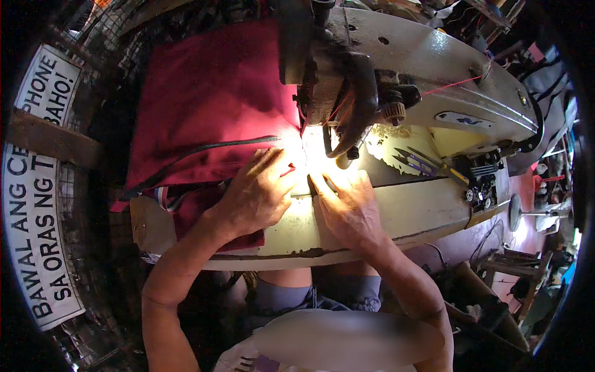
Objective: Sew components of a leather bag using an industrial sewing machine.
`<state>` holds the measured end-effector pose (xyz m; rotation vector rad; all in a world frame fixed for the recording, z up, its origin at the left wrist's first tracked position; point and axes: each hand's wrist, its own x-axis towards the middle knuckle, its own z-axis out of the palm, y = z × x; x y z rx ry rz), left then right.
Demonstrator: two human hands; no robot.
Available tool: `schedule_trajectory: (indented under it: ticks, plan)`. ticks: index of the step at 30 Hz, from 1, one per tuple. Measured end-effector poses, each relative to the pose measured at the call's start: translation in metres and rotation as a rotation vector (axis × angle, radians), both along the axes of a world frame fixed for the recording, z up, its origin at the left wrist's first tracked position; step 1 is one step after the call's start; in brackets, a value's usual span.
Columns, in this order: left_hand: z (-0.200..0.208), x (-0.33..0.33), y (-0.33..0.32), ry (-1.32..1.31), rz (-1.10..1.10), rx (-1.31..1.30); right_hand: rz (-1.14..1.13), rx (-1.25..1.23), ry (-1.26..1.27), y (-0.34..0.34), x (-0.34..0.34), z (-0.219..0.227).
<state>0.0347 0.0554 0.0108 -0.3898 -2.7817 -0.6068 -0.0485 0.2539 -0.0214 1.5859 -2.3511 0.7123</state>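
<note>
Under the bright lamp of a sewing machine (384, 56), both my hands work close to the needle area. My left hand (257, 192) is closed at the edge of a dark red cloth piece (211, 93), with a bit of red at its fingertips. A black zipper-like strip (211, 147) runs across the cloth toward that hand. My right hand (350, 208) rests on the machine bed just right of it, fingers bent and drawn together near the presser foot. Glare washes out its fingertips, so what they hold is hidden. Red thread (452, 84) stretches along the machine's arm.
Pointed snips (412, 162) and a yellow-handled screwdriver (457, 176) lie on the bed to the right, beside a metal mechanism (483, 189). A folded red piece (192, 217) lies under my left forearm. Wire mesh with white signs (37, 235) stands at left.
</note>
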Motion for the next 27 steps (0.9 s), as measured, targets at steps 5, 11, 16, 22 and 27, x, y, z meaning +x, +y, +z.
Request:
schedule_trajectory:
  ticks: [5,11,16,22,27]
  plan:
    - [0.011,0.003,-0.014,-0.129,-0.121,-0.228,0.021,0.019,0.014,0.0,0.0,0.003]
    - [-0.002,0.0,-0.026,-0.16,-0.173,-0.19,0.022,0.083,0.001,0.0,-0.003,0.01]
    - [-0.002,-0.003,-0.025,-0.1,-0.175,-0.261,0.041,0.101,-0.023,-0.002,-0.008,0.013]
    - [-0.004,-0.003,-0.021,-0.01,-0.173,-0.208,0.134,0.066,0.026,-0.006,-0.025,0.011]
    - [-0.01,-0.004,-0.021,0.135,-0.136,-0.159,0.192,0.057,0.021,-0.012,-0.037,0.005]
